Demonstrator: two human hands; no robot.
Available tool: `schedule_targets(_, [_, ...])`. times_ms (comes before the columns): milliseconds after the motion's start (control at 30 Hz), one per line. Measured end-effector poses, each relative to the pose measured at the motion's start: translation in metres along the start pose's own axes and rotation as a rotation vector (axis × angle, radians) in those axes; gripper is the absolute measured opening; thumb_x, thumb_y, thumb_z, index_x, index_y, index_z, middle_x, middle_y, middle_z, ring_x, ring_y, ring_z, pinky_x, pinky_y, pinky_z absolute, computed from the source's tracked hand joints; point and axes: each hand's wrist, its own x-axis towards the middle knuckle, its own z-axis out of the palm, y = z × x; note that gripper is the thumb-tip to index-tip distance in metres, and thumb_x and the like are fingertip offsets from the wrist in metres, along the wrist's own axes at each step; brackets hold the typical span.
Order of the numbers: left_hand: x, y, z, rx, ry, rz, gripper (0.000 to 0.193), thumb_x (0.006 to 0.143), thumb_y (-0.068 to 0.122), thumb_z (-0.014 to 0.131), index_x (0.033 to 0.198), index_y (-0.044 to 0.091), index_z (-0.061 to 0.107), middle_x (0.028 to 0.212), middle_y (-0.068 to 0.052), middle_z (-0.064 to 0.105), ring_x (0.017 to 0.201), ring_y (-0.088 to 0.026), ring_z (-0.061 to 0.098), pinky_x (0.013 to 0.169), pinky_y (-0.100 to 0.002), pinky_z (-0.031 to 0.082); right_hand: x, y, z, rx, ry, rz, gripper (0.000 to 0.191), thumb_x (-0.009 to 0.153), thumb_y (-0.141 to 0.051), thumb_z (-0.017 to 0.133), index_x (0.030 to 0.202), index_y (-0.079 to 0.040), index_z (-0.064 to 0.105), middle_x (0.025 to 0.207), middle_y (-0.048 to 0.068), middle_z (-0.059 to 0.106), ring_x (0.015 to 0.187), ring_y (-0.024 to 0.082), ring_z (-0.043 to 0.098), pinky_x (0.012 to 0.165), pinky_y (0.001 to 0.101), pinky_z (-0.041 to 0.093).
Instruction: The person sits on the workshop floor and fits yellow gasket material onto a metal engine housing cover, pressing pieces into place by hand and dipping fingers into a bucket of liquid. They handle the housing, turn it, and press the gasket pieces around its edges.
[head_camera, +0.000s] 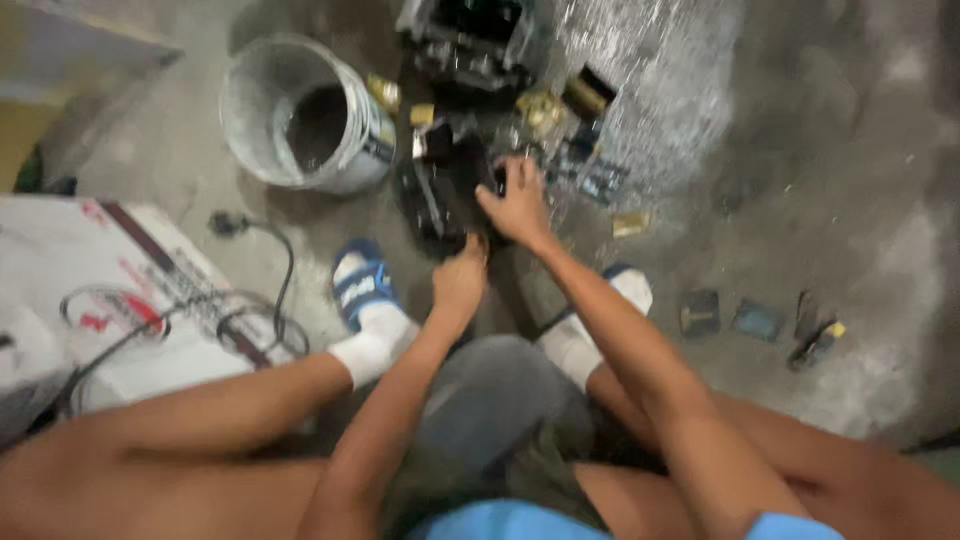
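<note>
Two bare hands at work on a dark machine part (440, 195) lying on the grey concrete floor (800, 180), seen from above between bent knees. Largest nearby: a white cardboard sheet (60, 250) on the left, crossed by a black cable (255, 320) with its plug (228, 224) on the concrete; next, a dented metal bucket (300, 110) tipped toward the camera, just left of the part; beyond it, a blocky dark housing (470, 40) at the top edge. Below, two feet in white socks, the one in the blue sandal (360, 285) close beside the part. Dark part set just ahead of both hands, long axis running roughly away from the body, slightly slanted. Right hand (518, 205) laid over its far right edge, fingers curled onto it, apparently gripping, though blur hides the exact hold. Left hand (460, 280) touching its near end, fingers bent down; closed or merely pressing, cannot tell. Both equally near, one at each end. Smaller still: brass-coloured fittings (545, 105) scattered above the part, and small flat dark pieces (757, 320) with a short tool (818, 342) well apart on the right.
</note>
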Motion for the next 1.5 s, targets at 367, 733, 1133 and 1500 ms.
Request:
schedule_targets(367, [0.004, 0.008, -0.011, -0.097, 0.076, 0.015, 0.058, 0.090, 0.026, 0.061, 0.143, 0.007, 0.047, 0.094, -0.023, 0.074, 0.075, -0.046, 0.070, 0.067, -0.057, 0.056, 0.000, -0.002, 0.003, -0.003, -0.002, -0.008, 0.062, 0.083, -0.038, 0.080, 0.131, -0.009, 0.053, 0.131, 0.018, 0.049, 0.128, 0.041, 0.049, 0.110, 0.0506, 0.042])
schedule_targets(733, [0.002, 0.021, -0.022, -0.102, 0.130, 0.049, 0.060, 0.089, 0.021, 0.060, 0.146, 0.008, 0.052, 0.112, -0.026, 0.070, 0.083, -0.044, 0.071, 0.071, -0.056, 0.056, 0.007, -0.010, 0.001, -0.028, -0.082, 0.092, 0.074, 0.076, -0.040, 0.084, 0.131, -0.005, 0.048, 0.132, 0.026, 0.041, 0.126, 0.049, 0.038, 0.099, 0.0564, 0.036])
schedule_targets(1133, [-0.003, 0.030, -0.048, -0.199, 0.040, 0.006, 0.061, 0.081, 0.029, 0.066, 0.136, 0.003, 0.056, 0.121, -0.025, 0.067, 0.096, -0.046, 0.068, 0.084, -0.056, 0.055, 0.001, -0.010, 0.003, 0.015, -0.067, 0.119, 0.067, 0.079, -0.039, 0.082, 0.130, -0.011, 0.049, 0.133, 0.016, 0.045, 0.126, 0.041, 0.045, 0.106, 0.0517, 0.042])
schedule_targets(1500, [-0.007, 0.028, -0.043, -0.226, -0.017, -0.012, 0.053, 0.084, 0.030, 0.061, 0.133, 0.010, 0.059, 0.137, -0.014, 0.061, 0.105, -0.041, 0.067, 0.087, -0.055, 0.054, 0.004, -0.005, 0.007, -0.010, -0.016, 0.046, 0.070, 0.076, -0.039, 0.084, 0.129, -0.010, 0.050, 0.132, 0.019, 0.044, 0.125, 0.044, 0.042, 0.106, 0.0540, 0.038])
